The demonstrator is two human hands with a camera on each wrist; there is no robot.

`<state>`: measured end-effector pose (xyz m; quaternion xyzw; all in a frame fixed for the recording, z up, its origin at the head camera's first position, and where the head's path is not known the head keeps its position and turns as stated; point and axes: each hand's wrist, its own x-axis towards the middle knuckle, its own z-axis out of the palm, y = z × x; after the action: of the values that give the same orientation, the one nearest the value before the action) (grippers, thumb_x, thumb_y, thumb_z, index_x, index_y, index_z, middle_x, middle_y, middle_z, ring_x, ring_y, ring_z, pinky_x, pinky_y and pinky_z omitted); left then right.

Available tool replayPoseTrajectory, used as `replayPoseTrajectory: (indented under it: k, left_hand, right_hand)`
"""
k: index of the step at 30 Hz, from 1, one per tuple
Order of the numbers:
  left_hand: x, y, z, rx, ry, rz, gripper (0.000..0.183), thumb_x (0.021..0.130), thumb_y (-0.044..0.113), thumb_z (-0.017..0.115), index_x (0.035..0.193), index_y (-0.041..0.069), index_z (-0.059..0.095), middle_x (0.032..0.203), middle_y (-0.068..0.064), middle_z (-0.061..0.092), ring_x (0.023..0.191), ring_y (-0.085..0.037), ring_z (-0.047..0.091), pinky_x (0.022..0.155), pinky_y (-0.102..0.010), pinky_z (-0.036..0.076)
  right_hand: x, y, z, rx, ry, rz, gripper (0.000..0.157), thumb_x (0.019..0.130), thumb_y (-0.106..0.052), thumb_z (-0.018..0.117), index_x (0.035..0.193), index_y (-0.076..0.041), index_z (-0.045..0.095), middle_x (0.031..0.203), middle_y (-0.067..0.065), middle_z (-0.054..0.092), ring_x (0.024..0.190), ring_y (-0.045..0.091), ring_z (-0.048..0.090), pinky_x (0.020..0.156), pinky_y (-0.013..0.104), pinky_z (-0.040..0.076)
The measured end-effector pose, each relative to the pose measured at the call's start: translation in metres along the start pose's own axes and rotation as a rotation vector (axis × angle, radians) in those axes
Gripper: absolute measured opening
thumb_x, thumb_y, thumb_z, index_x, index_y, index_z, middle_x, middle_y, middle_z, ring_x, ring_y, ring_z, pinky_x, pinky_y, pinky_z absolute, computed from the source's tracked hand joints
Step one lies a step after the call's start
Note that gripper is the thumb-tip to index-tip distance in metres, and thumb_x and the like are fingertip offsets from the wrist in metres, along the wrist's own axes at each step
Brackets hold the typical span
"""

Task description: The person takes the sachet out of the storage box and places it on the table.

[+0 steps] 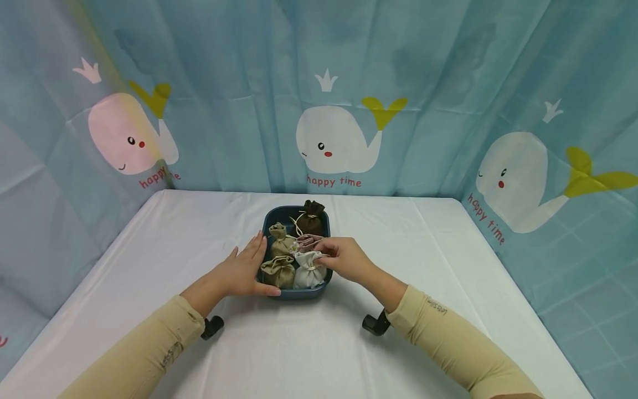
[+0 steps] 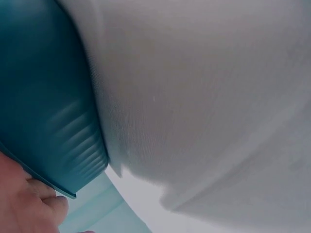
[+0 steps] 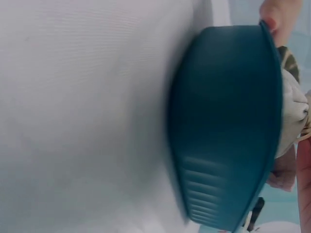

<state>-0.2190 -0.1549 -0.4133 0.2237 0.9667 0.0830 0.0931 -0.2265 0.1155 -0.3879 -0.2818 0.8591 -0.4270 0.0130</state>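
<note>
A dark blue plastic bin (image 1: 301, 295) on the table holds several small drawstring pouches. At the front right is a white pouch (image 1: 308, 276); my right hand (image 1: 351, 260) pinches its gathered top between thumb and fingers. Beside it on the left sits an olive pouch (image 1: 278, 274), and a tan pouch (image 1: 282, 247) lies behind that one. A dusty-pink pouch (image 1: 306, 241) is partly hidden behind the right fingers. The dark brown pouch (image 1: 310, 223) stands at the back. My left hand (image 1: 243, 272) rests against the bin's left side, fingers extended, thumb along the front rim.
White cloth (image 1: 209, 216) covers the table around the bin. Behind and to both sides hangs a blue curtain (image 1: 239, 144) printed with whales. A black wrist-camera mount (image 1: 376, 324) juts from below the right wrist, another (image 1: 212, 327) from the left.
</note>
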Motion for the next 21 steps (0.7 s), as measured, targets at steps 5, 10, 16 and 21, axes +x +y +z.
replayPoseTrajectory:
  k: [5, 10, 16, 21]
  left_hand:
    - [-0.001, 0.001, -0.002, 0.006, -0.006, 0.002, 0.129, 0.059, 0.087, 0.043, 0.147, 0.002, 0.0, 0.152, -0.015, -0.01, 0.139, -0.031, 0.001, 0.103, -0.062, 0.009]
    - [-0.002, 0.003, -0.005, 0.007, -0.02, -0.004, 0.13, 0.058, 0.088, 0.042, 0.147, 0.002, 0.0, 0.152, -0.015, -0.011, 0.139, -0.03, 0.0, 0.104, -0.062, 0.009]
    - [-0.002, 0.003, -0.006, 0.008, -0.019, -0.001, 0.13, 0.058, 0.088, 0.041, 0.146, 0.002, 0.0, 0.152, -0.015, -0.011, 0.139, -0.031, 0.001, 0.104, -0.062, 0.009]
    - [-0.002, 0.003, -0.005, 0.008, -0.013, 0.002, 0.13, 0.059, 0.088, 0.042, 0.146, 0.002, 0.0, 0.152, -0.015, -0.01, 0.139, -0.031, 0.001, 0.104, -0.062, 0.009]
  right_hand:
    - [0.001, -0.007, -0.008, 0.04, 0.014, 0.011, 0.004, 0.081, -0.014, 0.07, 0.085, -0.013, 0.069, 0.086, -0.002, 0.067, 0.075, 0.006, 0.061, 0.062, 0.023, 0.05]
    - [0.001, -0.013, -0.015, 0.054, 0.036, 0.025, 0.004, 0.082, -0.015, 0.07, 0.086, -0.014, 0.069, 0.084, -0.003, 0.067, 0.074, 0.008, 0.061, 0.063, 0.024, 0.05]
    - [0.002, -0.019, -0.025, 0.073, 0.072, 0.034, 0.004, 0.082, -0.014, 0.069, 0.086, -0.014, 0.069, 0.083, -0.004, 0.067, 0.074, 0.009, 0.062, 0.064, 0.025, 0.051]
    - [0.001, -0.025, -0.035, 0.091, 0.117, 0.017, 0.005, 0.081, -0.013, 0.07, 0.086, -0.013, 0.07, 0.083, -0.002, 0.068, 0.078, 0.01, 0.063, 0.068, 0.026, 0.052]
